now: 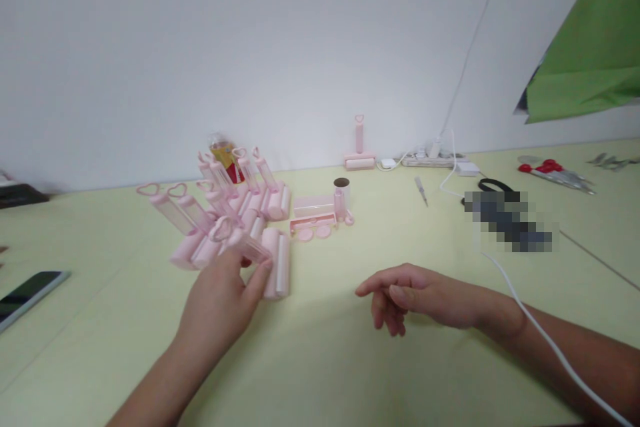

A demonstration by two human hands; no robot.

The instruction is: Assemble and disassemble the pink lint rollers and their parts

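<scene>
No text, label, brand, number or sign can be read; the yellow-and-red packet point(233, 161) at the far left, behind the pink rollers point(249, 220), is too small and blurred for any print on it to be made out; the phone point(29, 293) at the near left has a dark screen without legible characters; the item point(510, 219) at the right is pixelated, hiding any lettering.

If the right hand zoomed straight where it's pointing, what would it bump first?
Probably the pink roller in the left hand, since the right hand points roughly that way. Its height is hard to tell, so it might miss.
</scene>
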